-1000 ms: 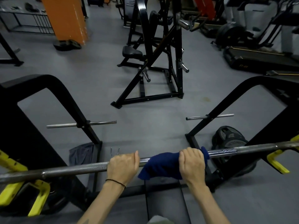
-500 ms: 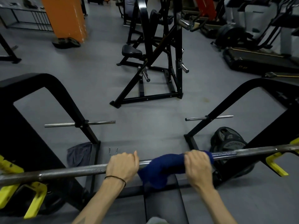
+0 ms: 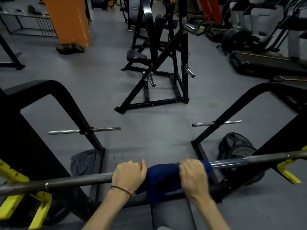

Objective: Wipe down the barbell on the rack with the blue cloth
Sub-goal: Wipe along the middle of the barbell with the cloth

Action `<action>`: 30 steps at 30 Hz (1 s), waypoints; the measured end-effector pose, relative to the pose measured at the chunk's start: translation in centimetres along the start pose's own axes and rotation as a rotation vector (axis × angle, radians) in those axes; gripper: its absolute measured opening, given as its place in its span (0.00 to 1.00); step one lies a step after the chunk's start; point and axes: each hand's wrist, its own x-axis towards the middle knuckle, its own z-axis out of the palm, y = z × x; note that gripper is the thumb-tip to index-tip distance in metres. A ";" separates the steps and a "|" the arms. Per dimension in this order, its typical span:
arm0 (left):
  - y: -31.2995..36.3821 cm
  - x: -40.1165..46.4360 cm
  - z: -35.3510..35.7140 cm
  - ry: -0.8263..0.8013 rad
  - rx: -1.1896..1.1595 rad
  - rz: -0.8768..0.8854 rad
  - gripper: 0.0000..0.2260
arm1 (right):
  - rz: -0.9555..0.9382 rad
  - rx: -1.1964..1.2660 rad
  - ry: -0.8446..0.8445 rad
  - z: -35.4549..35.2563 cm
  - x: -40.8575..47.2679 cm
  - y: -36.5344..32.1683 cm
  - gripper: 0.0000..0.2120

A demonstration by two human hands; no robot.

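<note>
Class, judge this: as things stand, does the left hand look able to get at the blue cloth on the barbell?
Probably yes. The left hand grips the barbell right beside the blue cloth, with nothing between them.

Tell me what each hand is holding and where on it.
Left hand grips the bare barbell near mid-shaft; right hand grips the blue cloth wrapped around it.

My left hand (image 3: 128,175) grips the long grey steel barbell (image 3: 74,181) bare, while my right hand (image 3: 193,175) clamps the dark blue cloth (image 3: 162,176) around it, just beside.
</note>
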 end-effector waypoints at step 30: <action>0.7 0.5 2.1 0.040 0.071 -0.110 0.29 | -0.054 0.264 -0.097 2.0 1.7 -8.9 0.15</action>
